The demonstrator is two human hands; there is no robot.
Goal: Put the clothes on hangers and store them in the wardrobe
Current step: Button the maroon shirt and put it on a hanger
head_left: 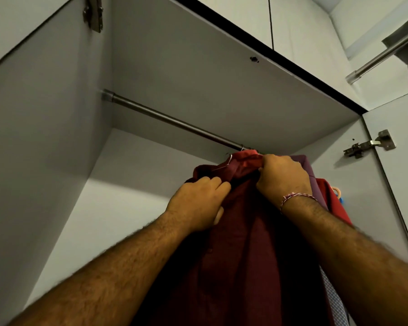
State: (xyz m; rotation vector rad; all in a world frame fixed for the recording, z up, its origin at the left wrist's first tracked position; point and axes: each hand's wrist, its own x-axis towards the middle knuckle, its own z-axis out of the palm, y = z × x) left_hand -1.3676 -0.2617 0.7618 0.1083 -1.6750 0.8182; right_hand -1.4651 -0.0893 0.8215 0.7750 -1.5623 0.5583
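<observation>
Up at the dark metal wardrobe rail (174,122), the left hand (196,203) and right hand (283,176) both pinch the dark red shirt (240,255) near its collar, purple and red garments already hung beside it.

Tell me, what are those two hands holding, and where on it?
Both grip the dark red shirt near its collar: left hand at the left shoulder, right hand at the collar top.

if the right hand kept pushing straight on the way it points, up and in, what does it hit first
Probably the hanging rod: the right hand grips the dark red shirt at the collar just below it. Depth is unclear, so it could pass in front.
</observation>
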